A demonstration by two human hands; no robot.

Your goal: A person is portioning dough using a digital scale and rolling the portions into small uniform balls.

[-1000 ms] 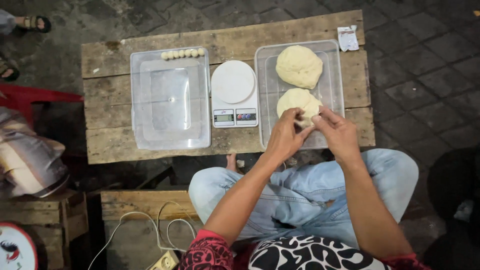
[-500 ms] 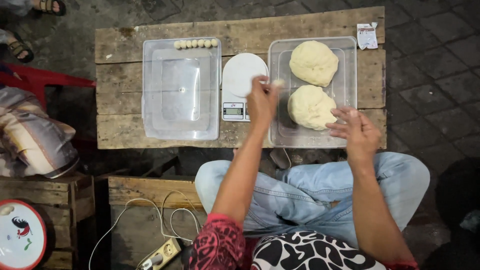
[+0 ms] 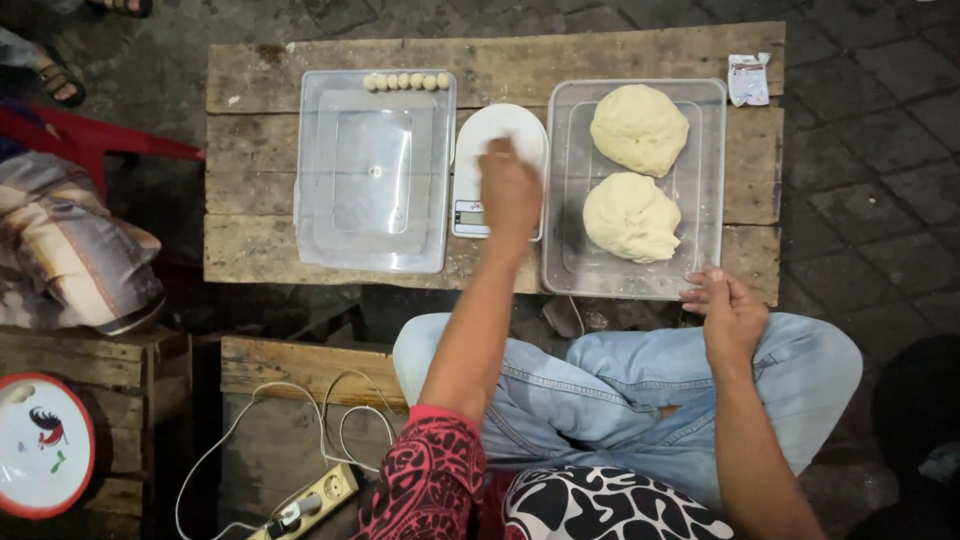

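The person sits cross-legged at a low wooden table (image 3: 620, 50), and the left hand (image 3: 508, 190) is stretched out over the white kitchen scale (image 3: 497, 150), knuckles up, covering the lower part of the round weighing plate. The fingers are curled downward and bunched together — whether a bit of dough is pinched under them I cannot tell, since the back of the hand hides the tips. The scale stands lengthwise away from the person, its small display at the near end, just beside the wrist.

The right hand (image 3: 728, 315) rests at the near right corner of the clear plastic tray (image 3: 705, 150), fingers loosely spread and touching the rim, holding nothing. Inside that tray lie two big lumps of dough: the nearer lump (image 3: 630, 217) and the farther lump (image 3: 639, 128), one behind the other along the tray's long side. The nearer lump sits up and to the left of the right hand, between it and the left hand — near to both.

To the left of the scale is a second clear tray (image 3: 340, 240) with what looks like another nested in it, and a short row of small dough balls (image 3: 405, 81) runs crosswise along its far edge, well apart from either hand. A small sachet (image 3: 747, 78) lies at the table's far right corner. On the ground to the left are a power strip (image 3: 310, 497) with its cord and a red-rimmed plate (image 3: 40, 445).
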